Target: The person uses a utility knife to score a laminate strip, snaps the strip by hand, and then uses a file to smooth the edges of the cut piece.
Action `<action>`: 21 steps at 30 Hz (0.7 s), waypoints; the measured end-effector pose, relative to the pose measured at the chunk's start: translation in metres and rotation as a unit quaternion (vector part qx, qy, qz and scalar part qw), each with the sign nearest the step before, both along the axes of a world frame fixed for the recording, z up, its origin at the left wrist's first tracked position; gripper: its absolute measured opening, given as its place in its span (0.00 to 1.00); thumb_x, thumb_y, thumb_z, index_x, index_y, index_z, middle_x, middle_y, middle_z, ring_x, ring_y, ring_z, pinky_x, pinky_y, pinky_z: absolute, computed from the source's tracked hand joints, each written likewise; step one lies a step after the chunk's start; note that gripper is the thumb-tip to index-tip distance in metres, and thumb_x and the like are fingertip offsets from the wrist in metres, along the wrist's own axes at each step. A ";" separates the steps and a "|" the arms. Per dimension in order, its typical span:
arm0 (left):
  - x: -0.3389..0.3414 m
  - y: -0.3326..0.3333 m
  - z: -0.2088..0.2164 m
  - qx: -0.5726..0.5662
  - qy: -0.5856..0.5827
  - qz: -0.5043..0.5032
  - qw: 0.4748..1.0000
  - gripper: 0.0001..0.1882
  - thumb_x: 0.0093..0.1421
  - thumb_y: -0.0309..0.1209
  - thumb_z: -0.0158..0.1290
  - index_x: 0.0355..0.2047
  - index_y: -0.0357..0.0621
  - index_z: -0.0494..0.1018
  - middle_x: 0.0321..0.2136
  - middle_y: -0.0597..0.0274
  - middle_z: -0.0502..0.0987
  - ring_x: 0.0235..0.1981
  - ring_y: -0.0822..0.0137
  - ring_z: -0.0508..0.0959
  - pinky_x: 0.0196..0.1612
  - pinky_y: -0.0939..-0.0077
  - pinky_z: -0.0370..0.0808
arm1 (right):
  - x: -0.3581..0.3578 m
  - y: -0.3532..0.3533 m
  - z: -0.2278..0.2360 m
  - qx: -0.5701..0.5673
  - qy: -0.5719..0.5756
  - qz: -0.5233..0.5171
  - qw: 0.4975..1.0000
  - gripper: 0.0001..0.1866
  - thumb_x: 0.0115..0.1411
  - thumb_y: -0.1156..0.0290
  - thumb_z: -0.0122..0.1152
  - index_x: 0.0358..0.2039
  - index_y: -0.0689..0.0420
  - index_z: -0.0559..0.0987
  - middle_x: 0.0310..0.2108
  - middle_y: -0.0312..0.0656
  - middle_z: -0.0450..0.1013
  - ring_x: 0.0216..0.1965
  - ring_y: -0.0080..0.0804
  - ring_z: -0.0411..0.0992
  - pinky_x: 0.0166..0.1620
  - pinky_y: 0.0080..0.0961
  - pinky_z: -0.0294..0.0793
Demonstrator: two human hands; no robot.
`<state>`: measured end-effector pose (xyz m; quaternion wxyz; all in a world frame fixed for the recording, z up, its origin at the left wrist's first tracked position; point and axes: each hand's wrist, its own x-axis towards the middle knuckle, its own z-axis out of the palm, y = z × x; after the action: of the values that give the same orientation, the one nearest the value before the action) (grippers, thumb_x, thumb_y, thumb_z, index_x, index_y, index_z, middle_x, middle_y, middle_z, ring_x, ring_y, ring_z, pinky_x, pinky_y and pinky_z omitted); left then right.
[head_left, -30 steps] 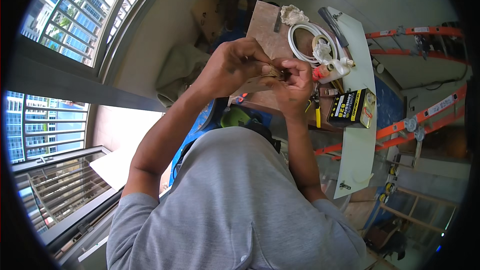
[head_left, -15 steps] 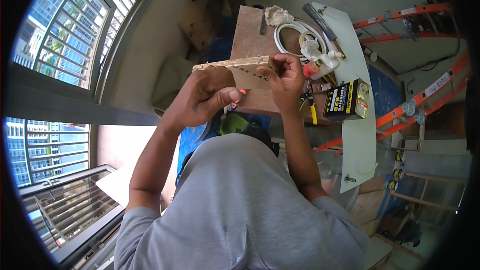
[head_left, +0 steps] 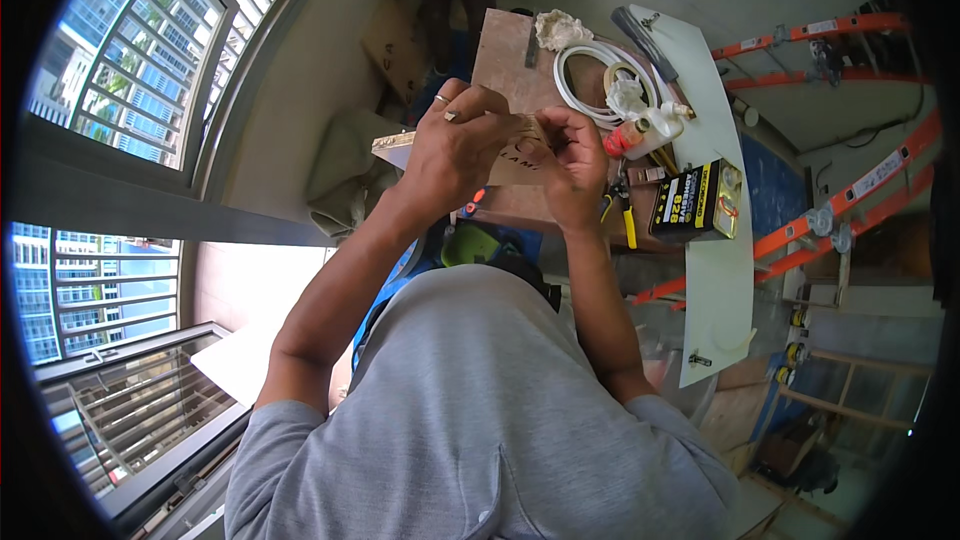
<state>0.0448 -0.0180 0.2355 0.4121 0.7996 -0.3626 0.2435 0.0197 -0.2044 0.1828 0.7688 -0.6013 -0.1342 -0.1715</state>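
On the brown worktop [head_left: 502, 65], can see a white coil [head_left: 559, 88], a crumpled pale cloth [head_left: 562, 31] just beside it, yellow-handled pliers [head_left: 628, 217] and a black-and-yellow tin [head_left: 692, 205] (cannot tell whether resting partly on the white panel [head_left: 718, 315]).

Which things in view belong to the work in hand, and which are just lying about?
In hand:
plywood board, held in the right hand, the left hand against it

Apparently lying about:
coiled white tubing
black-and-yellow can
yellow-handled pliers
orange ladder

The left hand [head_left: 455, 150] has shifted toward one o'clock since half a second ago, now touching the plywood board [head_left: 508, 174] nearer three o'clock.
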 end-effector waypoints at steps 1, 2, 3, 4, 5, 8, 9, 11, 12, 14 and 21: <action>0.000 -0.001 -0.001 -0.009 0.012 -0.002 1.000 0.11 0.55 0.22 0.64 0.40 0.42 0.83 0.37 0.60 0.78 0.37 0.55 0.75 0.45 0.60 0.73 | -0.001 -0.001 -0.001 0.000 0.003 0.000 1.000 0.25 0.58 0.80 0.75 0.53 0.64 0.74 0.46 0.43 0.77 0.47 0.26 0.76 0.52 0.23 0.76; -0.001 -0.002 -0.001 -0.017 0.023 -0.003 1.000 0.12 0.54 0.22 0.64 0.40 0.42 0.82 0.37 0.60 0.78 0.37 0.55 0.75 0.44 0.60 0.73 | -0.002 -0.001 -0.001 0.001 0.006 0.000 1.000 0.25 0.58 0.80 0.75 0.53 0.64 0.74 0.46 0.43 0.77 0.47 0.27 0.76 0.52 0.24 0.76; 0.000 -0.003 -0.001 -0.016 0.026 -0.010 0.999 0.11 0.53 0.21 0.64 0.38 0.42 0.82 0.36 0.60 0.78 0.37 0.55 0.75 0.44 0.60 0.73 | -0.002 -0.002 -0.002 0.001 0.009 0.000 1.000 0.25 0.57 0.80 0.75 0.53 0.64 0.74 0.47 0.44 0.77 0.47 0.27 0.76 0.52 0.25 0.77; 0.000 -0.003 0.001 -0.015 0.031 -0.015 0.999 0.11 0.52 0.20 0.64 0.37 0.42 0.81 0.36 0.60 0.78 0.38 0.55 0.75 0.44 0.59 0.74 | -0.003 -0.002 -0.003 -0.003 0.008 0.004 1.000 0.25 0.58 0.80 0.74 0.54 0.64 0.73 0.47 0.43 0.77 0.48 0.27 0.76 0.53 0.25 0.77; 0.000 -0.003 0.003 -0.014 0.035 -0.020 0.999 0.10 0.52 0.19 0.64 0.36 0.41 0.81 0.36 0.60 0.78 0.38 0.55 0.75 0.44 0.59 0.74 | -0.005 -0.003 -0.003 -0.007 0.008 0.007 1.000 0.24 0.59 0.80 0.73 0.54 0.63 0.73 0.47 0.43 0.77 0.48 0.27 0.76 0.54 0.26 0.77; 0.001 0.002 0.005 -0.020 0.146 -0.041 0.988 0.09 0.51 0.18 0.63 0.33 0.40 0.79 0.36 0.59 0.78 0.38 0.54 0.76 0.45 0.59 0.73 | -0.005 -0.003 -0.004 -0.037 0.010 0.004 0.999 0.23 0.60 0.80 0.72 0.54 0.63 0.73 0.47 0.43 0.77 0.48 0.27 0.77 0.55 0.27 0.77; -0.001 0.004 0.009 0.003 0.144 -0.065 0.987 0.08 0.52 0.18 0.63 0.33 0.39 0.78 0.36 0.58 0.77 0.38 0.54 0.76 0.45 0.60 0.73 | -0.005 -0.003 -0.004 -0.049 0.011 0.001 0.999 0.24 0.60 0.80 0.73 0.53 0.63 0.72 0.47 0.43 0.77 0.48 0.27 0.77 0.55 0.27 0.77; -0.002 0.008 0.020 0.049 0.136 -0.119 0.982 0.07 0.54 0.18 0.62 0.33 0.38 0.78 0.34 0.57 0.77 0.38 0.54 0.76 0.45 0.61 0.73 | -0.005 -0.003 -0.002 -0.033 0.015 0.001 0.999 0.23 0.60 0.80 0.72 0.53 0.63 0.72 0.47 0.43 0.77 0.48 0.27 0.77 0.55 0.27 0.78; -0.003 0.011 0.020 0.027 0.141 -0.113 0.983 0.07 0.55 0.18 0.62 0.34 0.38 0.78 0.34 0.56 0.77 0.38 0.54 0.76 0.45 0.61 0.73 | -0.004 -0.003 -0.002 -0.024 0.017 0.000 1.000 0.23 0.60 0.80 0.72 0.53 0.63 0.72 0.47 0.44 0.77 0.48 0.28 0.77 0.54 0.27 0.78; -0.005 0.015 0.021 -0.016 0.152 -0.100 0.983 0.06 0.56 0.19 0.61 0.35 0.38 0.78 0.32 0.56 0.77 0.38 0.53 0.77 0.45 0.62 0.73 | -0.005 -0.002 -0.001 -0.029 0.009 0.003 1.000 0.23 0.60 0.80 0.72 0.53 0.63 0.72 0.47 0.44 0.77 0.49 0.28 0.77 0.54 0.27 0.78; -0.003 0.008 0.017 0.078 0.024 -0.011 0.997 0.06 0.61 0.23 0.59 0.38 0.38 0.80 0.32 0.55 0.78 0.37 0.52 0.77 0.42 0.60 0.75 | -0.011 0.007 0.008 -0.022 0.004 0.008 1.000 0.23 0.58 0.84 0.72 0.50 0.64 0.71 0.46 0.46 0.78 0.47 0.29 0.79 0.53 0.26 0.80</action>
<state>0.0419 -0.0104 0.2522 0.3597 0.8308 -0.3795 0.1908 0.0087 -0.1976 0.1911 0.7575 -0.6175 -0.1397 -0.1594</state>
